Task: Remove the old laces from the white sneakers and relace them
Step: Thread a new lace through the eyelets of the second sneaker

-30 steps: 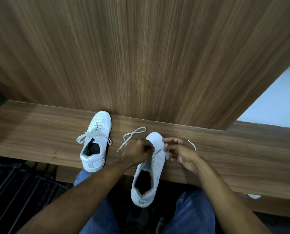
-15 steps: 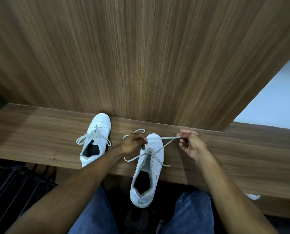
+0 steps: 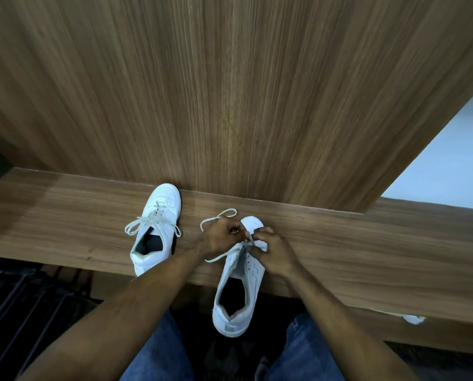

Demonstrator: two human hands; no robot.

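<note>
Left hand (image 3: 221, 237) curling fingers, pinching lace (image 3: 218, 215) over toe of near sneaker (image 3: 239, 287). Right hand (image 3: 276, 254) curling too, pinching same lace at front holes. Near sneaker lying on wooden ledge (image 3: 367, 257), heel hanging over edge. Other sneaker (image 3: 158, 229) sitting beside, lace loose.

Both forearms reach forward, the left hand (image 3: 221, 235) and right hand (image 3: 276, 252) close together, fingers curled and pinching.
</note>
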